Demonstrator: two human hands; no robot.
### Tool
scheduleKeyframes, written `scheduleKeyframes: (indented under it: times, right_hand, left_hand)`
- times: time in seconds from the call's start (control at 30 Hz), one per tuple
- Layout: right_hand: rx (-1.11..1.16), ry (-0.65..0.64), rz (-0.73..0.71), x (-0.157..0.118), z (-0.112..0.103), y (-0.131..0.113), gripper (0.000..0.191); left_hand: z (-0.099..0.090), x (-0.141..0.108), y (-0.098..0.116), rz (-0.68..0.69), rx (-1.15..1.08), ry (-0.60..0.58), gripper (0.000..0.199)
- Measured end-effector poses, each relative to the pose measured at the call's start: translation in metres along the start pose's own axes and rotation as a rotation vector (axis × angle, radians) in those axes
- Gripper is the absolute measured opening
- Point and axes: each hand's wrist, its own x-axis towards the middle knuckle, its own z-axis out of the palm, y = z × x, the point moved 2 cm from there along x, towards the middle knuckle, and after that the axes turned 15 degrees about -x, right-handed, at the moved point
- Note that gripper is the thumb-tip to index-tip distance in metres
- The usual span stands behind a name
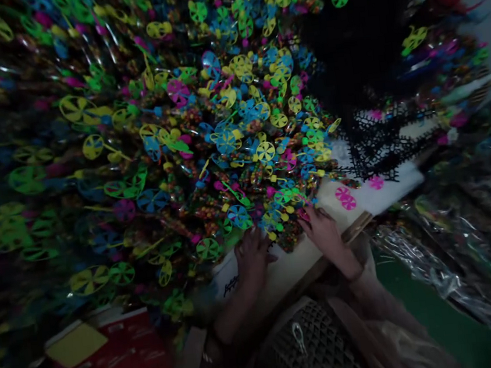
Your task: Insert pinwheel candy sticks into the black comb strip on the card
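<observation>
A big heap of small candy-filled toys, topped with pink, blue, green and yellow plastic wheels, spreads across the table. My left hand rests at the heap's near edge, fingers apart, with nothing visible in it. Just to the right, my right hand has its fingertips closed round a small pink plastic piece beside the toys. Dim light and blur hide its exact shape. Between both hands lies a little cluster of coloured candy balls. Loose pink wheels lie right of my right hand.
The pale tabletop ends in a wooden edge close to my body. Black netting covers part of its right side. Red packaging sits at lower left. Shiny clear wrapping fills the right, above a green floor.
</observation>
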Motion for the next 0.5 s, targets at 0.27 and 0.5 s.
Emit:
scheduleKeyframes:
  times: [0.27,0.5]
  right_hand:
    - [0.507,0.091,0.249,-0.021,-0.035,0.04,0.056]
    - [1.626,-0.395,0.252,-0.148,-0.05,-0.016,0.046]
  left_hand:
    - [-0.009,-0.015,0.014,0.137,0.043,0.098,0.049]
    - [0.022,-0.065,0.017,0.062,-0.08,0.281,0.029]
